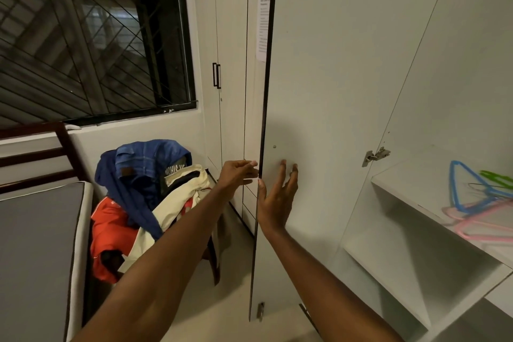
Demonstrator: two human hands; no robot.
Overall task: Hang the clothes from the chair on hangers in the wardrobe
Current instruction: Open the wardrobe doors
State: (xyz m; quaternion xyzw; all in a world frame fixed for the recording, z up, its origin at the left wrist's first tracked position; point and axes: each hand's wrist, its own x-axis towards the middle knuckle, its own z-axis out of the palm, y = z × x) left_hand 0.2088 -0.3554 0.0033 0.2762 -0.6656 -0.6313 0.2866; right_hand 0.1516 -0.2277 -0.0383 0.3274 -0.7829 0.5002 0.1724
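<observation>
Both arms are reaching forward to the open wardrobe door (319,91): the right hand (276,200) is lying flat on its inner face, fingers (283,172) spread and released, while the left hand (237,176) is touching its edge, fingers straight, grasping nothing. The clothes (144,203) are sitting heaped on the chair beside the bed (36,244); hangers (483,203) are lying on a wardrobe shelf (416,194).

The wardrobe door (333,91) looks like smooth, matt white laminate board with a dark edge strip, and its hinge (376,155) is shiny metal. On the matt white shelf (410,203) lie glossy plastic hangers (477,203) in blue, green and pink. The clothes (144,203) over the wooden chair are soft cloth: blue denim, cream fabric, orange fabric. A printed paper notice (263,22) sticks to the neighbouring door.
</observation>
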